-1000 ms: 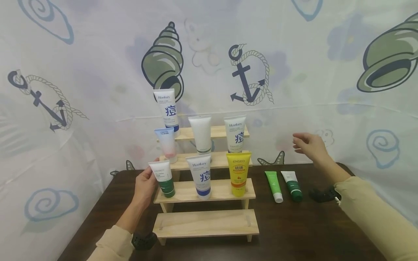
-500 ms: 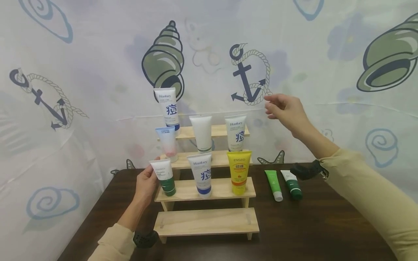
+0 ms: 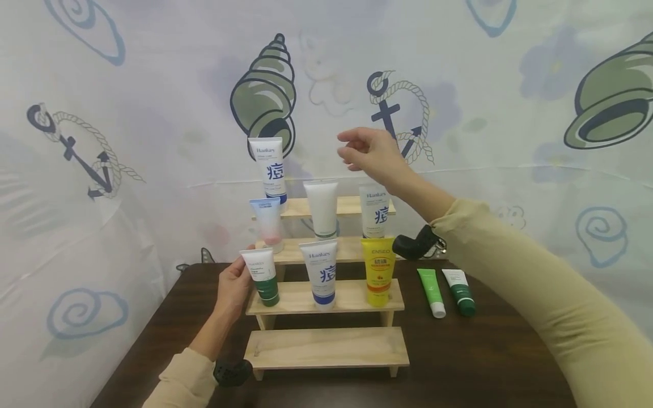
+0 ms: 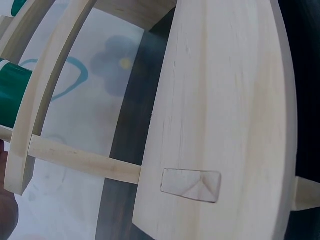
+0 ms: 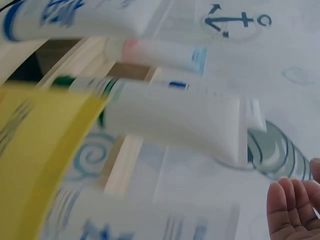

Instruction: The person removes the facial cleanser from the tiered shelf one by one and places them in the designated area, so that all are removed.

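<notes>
My left hand (image 3: pixel 233 290) is at the left end of the stepped wooden stand (image 3: pixel 326 345), right beside a white-and-green tube (image 3: pixel 261 277). Its fingertips pass behind that tube, and I cannot tell whether they grip it. The left wrist view catches only a sliver of the hand below the shelf end. Raised above the stand's right half, my right hand (image 3: pixel 374 156) is empty with loosely bent fingers. To its left, a white-and-blue tube (image 3: pixel 268 170) stands on the top shelf. Below the right hand are a second white-and-blue tube (image 3: pixel 374 212) and a plain white tube (image 3: pixel 322 209).
A pink-and-blue tube (image 3: pixel 267 222), another white-and-blue tube (image 3: pixel 321 273) and a yellow tube (image 3: pixel 378 272) stand on the stand's shelves. On the dark table (image 3: pixel 474 351), a green tube (image 3: pixel 431 292) and another white-and-green tube (image 3: pixel 460 292) lie at right. A patterned cloth (image 3: pixel 168 141) hangs behind.
My right hand has swept left and a little upward, from above the tubes lying on the table to above the stand. The left hand has stayed beside the white-and-green tube.
</notes>
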A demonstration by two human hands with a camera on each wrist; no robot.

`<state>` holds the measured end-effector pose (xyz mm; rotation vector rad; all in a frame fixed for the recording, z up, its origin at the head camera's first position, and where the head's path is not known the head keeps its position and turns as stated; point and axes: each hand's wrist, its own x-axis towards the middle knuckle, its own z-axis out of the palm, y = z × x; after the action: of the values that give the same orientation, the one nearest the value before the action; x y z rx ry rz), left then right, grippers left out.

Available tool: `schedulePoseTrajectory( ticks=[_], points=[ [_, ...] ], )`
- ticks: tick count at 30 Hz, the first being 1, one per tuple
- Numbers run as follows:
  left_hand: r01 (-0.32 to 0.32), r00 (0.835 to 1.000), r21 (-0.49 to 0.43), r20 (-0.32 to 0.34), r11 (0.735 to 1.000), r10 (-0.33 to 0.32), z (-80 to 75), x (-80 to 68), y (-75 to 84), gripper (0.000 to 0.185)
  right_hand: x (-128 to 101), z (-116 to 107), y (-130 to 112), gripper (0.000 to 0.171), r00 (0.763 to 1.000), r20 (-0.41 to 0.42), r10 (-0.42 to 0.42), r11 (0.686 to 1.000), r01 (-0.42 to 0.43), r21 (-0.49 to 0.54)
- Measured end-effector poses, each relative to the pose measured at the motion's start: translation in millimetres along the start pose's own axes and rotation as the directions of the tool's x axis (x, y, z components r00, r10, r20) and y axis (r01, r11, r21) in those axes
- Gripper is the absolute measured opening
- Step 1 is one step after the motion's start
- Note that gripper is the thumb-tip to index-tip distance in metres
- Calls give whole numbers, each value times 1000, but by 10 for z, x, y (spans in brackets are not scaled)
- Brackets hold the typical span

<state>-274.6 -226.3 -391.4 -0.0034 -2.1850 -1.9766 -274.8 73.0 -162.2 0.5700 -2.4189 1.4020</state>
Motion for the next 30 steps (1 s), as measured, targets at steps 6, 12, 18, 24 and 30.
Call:
schedulePoseTrajectory(
  ticks=[6,12,18,24,30],
  points=[
    [-9,1000,10,-8,1000,9,15,20,-10,44,209,273,-162,36,998,26,56,996,-58,72],
    [-10,1000,8,-27,1000,11,24,28,-24,44,385,464,-212,37,994,36,108,991,-110,76],
    [-11,999,4,-32,1000,12,19,19,-31,43,539,626,-232,39,992,49,119,992,-121,39],
    [-12,999,-2,-30,1000,12,15,8,-30,42,657,760,-266,40,986,70,149,988,-151,30],
    [-25,999,-13,-35,1000,25,12,18,-33,41,723,855,-297,40,980,81,183,983,-184,7]
  ],
)
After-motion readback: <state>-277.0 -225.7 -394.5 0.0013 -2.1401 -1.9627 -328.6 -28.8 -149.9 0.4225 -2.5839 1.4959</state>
